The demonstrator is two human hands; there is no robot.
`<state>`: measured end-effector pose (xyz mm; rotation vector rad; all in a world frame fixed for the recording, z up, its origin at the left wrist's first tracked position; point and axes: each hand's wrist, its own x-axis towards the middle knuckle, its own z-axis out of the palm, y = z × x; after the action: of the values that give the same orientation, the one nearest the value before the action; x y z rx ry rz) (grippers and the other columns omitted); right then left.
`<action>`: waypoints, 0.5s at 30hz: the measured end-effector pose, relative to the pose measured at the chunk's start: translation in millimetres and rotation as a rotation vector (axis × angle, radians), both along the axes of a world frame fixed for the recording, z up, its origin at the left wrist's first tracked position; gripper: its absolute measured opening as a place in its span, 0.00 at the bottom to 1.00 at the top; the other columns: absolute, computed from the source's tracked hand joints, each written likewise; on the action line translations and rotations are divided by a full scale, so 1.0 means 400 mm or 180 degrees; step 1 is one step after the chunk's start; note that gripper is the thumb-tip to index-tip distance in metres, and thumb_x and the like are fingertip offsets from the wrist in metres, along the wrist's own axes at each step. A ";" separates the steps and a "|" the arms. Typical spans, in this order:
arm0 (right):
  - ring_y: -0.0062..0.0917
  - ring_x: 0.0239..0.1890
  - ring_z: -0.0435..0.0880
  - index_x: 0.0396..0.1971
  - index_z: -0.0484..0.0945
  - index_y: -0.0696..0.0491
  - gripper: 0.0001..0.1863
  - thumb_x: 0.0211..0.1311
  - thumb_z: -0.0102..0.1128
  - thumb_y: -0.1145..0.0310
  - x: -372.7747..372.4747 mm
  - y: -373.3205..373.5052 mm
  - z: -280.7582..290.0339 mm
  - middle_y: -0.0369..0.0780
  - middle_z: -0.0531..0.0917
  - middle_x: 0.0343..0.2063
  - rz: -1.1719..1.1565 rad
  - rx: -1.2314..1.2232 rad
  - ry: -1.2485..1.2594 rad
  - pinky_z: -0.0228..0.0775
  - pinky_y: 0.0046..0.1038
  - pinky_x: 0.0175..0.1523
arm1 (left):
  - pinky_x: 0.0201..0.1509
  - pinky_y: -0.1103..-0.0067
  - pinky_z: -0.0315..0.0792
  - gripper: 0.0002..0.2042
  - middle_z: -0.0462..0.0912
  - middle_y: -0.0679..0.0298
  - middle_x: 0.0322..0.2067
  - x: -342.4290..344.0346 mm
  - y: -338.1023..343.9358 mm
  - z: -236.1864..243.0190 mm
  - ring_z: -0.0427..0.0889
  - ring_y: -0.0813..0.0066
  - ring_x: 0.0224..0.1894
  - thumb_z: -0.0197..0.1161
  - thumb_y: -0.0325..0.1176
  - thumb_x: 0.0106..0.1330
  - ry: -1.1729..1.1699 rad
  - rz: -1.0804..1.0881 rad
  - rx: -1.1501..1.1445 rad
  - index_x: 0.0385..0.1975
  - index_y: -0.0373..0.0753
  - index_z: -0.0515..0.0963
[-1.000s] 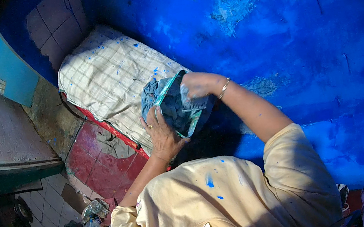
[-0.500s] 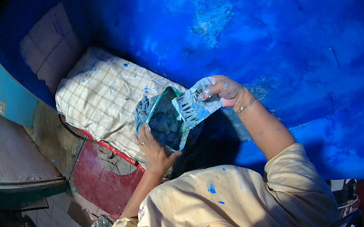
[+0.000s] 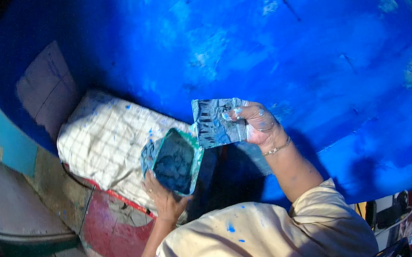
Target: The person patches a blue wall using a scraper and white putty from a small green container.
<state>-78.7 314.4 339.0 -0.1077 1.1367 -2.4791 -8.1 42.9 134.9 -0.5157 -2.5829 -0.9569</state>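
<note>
My left hand [image 3: 163, 196] is wrapped round the lower side of a green tub [image 3: 197, 167], which is tilted with its mouth facing up. Dark blue-grey paste [image 3: 175, 162] coats the inside. In my right hand [image 3: 262, 125], a flat squarish scraper [image 3: 215, 123] is pinched between the thumb and the fingers hidden behind it. Paste smears its face, with a row of dark streaks near its left edge. The scraper's lower left corner is close to the tub's upper right rim; whether they touch I cannot tell. White-blue spots mark my right fingers.
A blue wall [image 3: 285, 55] with rough pale patches rises in front. Below it at left, a paint-spotted checked cloth [image 3: 108, 136] covers a low, long piece with a red edge. Red floor [image 3: 107, 224] and a turquoise panel [image 3: 3, 129] lie farther left.
The scraper has moved off the tub's mouth, up and to the right, and has turned more upright. The tub stays in my left hand. The whole view has shifted.
</note>
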 end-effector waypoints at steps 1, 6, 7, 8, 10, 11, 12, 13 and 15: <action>0.43 0.49 0.76 0.51 0.66 0.69 0.25 0.50 0.54 0.78 0.001 -0.014 -0.016 0.54 0.75 0.47 0.0037 0.0026 0.0028 0.65 0.47 0.56 | 0.65 0.49 0.33 0.64 0.47 0.39 0.61 0.009 0.000 0.012 0.44 0.42 0.65 0.68 0.63 0.32 -0.0045 0.0020 0.0048 0.62 0.26 0.37; 0.36 0.41 0.81 0.45 0.71 0.67 0.20 0.48 0.57 0.79 0.012 -0.060 -0.073 0.50 0.79 0.40 0.0044 0.0238 -0.0242 0.72 0.38 0.50 | 0.65 0.49 0.33 0.64 0.45 0.42 0.61 0.022 0.007 0.024 0.43 0.43 0.65 0.71 0.58 0.32 -0.0123 0.0055 0.0055 0.62 0.28 0.36; 0.34 0.39 0.81 0.43 0.73 0.67 0.19 0.48 0.57 0.79 0.008 -0.056 -0.113 0.49 0.80 0.38 0.0060 0.0663 -0.0176 0.73 0.35 0.49 | 0.65 0.49 0.33 0.64 0.44 0.42 0.62 0.026 0.009 0.020 0.43 0.43 0.65 0.71 0.58 0.32 -0.0123 0.0046 0.0045 0.62 0.28 0.36; 0.31 0.36 0.82 0.41 0.74 0.66 0.17 0.48 0.58 0.79 0.004 -0.051 -0.161 0.48 0.81 0.36 0.0074 0.1083 -0.0097 0.74 0.32 0.47 | 0.65 0.49 0.33 0.64 0.44 0.42 0.62 0.033 0.008 0.017 0.43 0.44 0.65 0.72 0.57 0.31 -0.0171 0.0086 -0.0033 0.63 0.29 0.36; 0.26 0.33 0.81 0.39 0.76 0.66 0.15 0.47 0.57 0.80 0.005 -0.055 -0.287 0.44 0.81 0.33 -0.0121 0.1918 -0.0151 0.74 0.26 0.41 | 0.65 0.49 0.33 0.64 0.44 0.42 0.62 0.035 0.013 0.020 0.43 0.44 0.66 0.72 0.57 0.30 -0.0161 0.0128 0.0032 0.63 0.30 0.36; 0.26 0.35 0.81 0.41 0.75 0.67 0.17 0.46 0.57 0.80 0.006 -0.063 -0.307 0.44 0.81 0.36 -0.0163 0.2002 -0.0234 0.74 0.27 0.41 | 0.65 0.49 0.33 0.65 0.44 0.42 0.62 0.030 0.013 0.022 0.43 0.44 0.66 0.72 0.57 0.30 -0.0138 0.0145 0.0066 0.63 0.30 0.36; 0.28 0.37 0.81 0.43 0.72 0.67 0.20 0.46 0.55 0.81 0.008 -0.062 -0.322 0.46 0.80 0.39 -0.0171 0.1712 -0.0395 0.75 0.30 0.43 | 0.65 0.49 0.33 0.65 0.45 0.42 0.61 0.029 0.013 0.017 0.43 0.44 0.66 0.73 0.57 0.29 -0.0120 0.0139 0.0025 0.63 0.30 0.36; 0.29 0.38 0.81 0.44 0.72 0.67 0.20 0.46 0.55 0.82 0.012 -0.058 -0.336 0.46 0.80 0.39 -0.0111 0.1382 -0.0586 0.75 0.32 0.44 | 0.65 0.49 0.33 0.64 0.45 0.41 0.61 0.034 0.010 0.013 0.43 0.44 0.65 0.72 0.58 0.31 -0.0175 0.0147 -0.0016 0.63 0.30 0.36; 0.32 0.40 0.81 0.46 0.71 0.67 0.22 0.46 0.54 0.83 0.008 -0.059 -0.311 0.47 0.79 0.41 -0.0037 0.0722 -0.0922 0.75 0.35 0.47 | 0.65 0.50 0.33 0.64 0.45 0.40 0.62 0.024 0.012 0.012 0.44 0.43 0.65 0.70 0.60 0.33 -0.0237 0.0124 -0.0090 0.63 0.29 0.36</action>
<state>-75.4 290.8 214.6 0.3130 1.2787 -2.2625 1.5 47.8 139.7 -0.4434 -2.6660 -0.9450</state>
